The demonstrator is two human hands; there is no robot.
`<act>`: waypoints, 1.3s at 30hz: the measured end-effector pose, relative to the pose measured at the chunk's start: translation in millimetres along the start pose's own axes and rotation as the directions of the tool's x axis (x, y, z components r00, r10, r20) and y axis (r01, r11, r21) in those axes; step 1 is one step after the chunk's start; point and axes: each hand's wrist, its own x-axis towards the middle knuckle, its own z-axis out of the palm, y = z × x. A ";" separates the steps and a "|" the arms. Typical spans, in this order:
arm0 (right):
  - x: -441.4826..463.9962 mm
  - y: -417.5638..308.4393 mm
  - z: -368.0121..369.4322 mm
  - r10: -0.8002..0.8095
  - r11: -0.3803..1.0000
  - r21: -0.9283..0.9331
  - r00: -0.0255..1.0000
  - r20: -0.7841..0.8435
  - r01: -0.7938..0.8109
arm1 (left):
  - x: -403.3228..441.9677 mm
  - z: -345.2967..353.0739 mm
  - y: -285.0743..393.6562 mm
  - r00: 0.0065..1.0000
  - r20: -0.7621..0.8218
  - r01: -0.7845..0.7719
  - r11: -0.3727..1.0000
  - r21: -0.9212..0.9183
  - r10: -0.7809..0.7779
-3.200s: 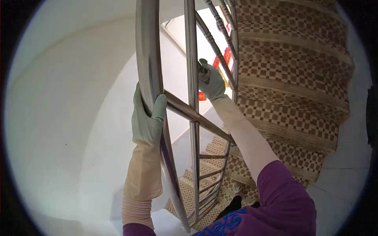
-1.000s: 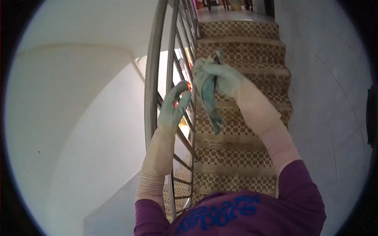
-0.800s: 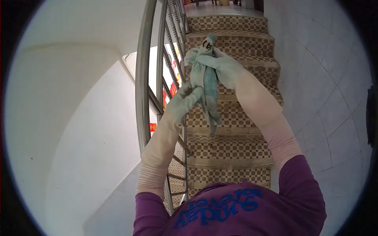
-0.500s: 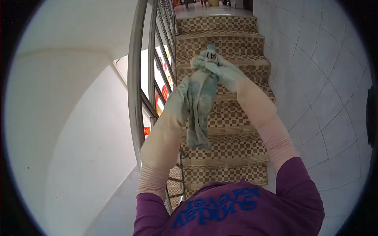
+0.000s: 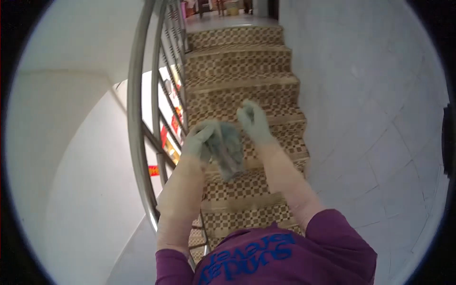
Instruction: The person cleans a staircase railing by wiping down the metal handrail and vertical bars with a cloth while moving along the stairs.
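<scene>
Both my hands wear pale green-white gloves with long sleeves up the forearms. My left hand [image 5: 200, 138] is closed on a grey-green cloth [image 5: 230, 149], which hangs crumpled beside it over the stairs. To the right of the cloth and apart from it, my right hand [image 5: 254, 122] is raised with its fingers curled in. No cloth shows in the right hand, though motion blurs its fingers.
Patterned stairs [image 5: 237, 88] rise ahead to a floor where furniture legs stand. A metal handrail [image 5: 136, 95] with bars runs along the left. A pale tiled wall [image 5: 351, 118] borders the right side.
My right hand has let go of the cloth and moved lower, away from it. The cloth, once stretched between both hands, now hangs from my left hand alone. The view has shifted right.
</scene>
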 end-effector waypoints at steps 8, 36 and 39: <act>-77.0 -39.2 -14.9 0.105 0.993 0.022 0.972 0.211 -0.112 | -14.7 88.5 -25.9 0.973 -0.226 -0.043 0.999 -0.009 0.039; -136.2 -54.9 -125.8 0.266 0.954 -0.141 0.964 -0.011 -0.265 | 31.2 101.4 -100.0 0.999 0.030 -0.031 0.961 0.275 0.024; -141.2 -36.3 -143.2 -0.024 0.969 -0.244 0.962 -0.273 -0.045 | 35.2 106.3 -99.4 1.000 0.012 -0.018 0.964 0.266 0.016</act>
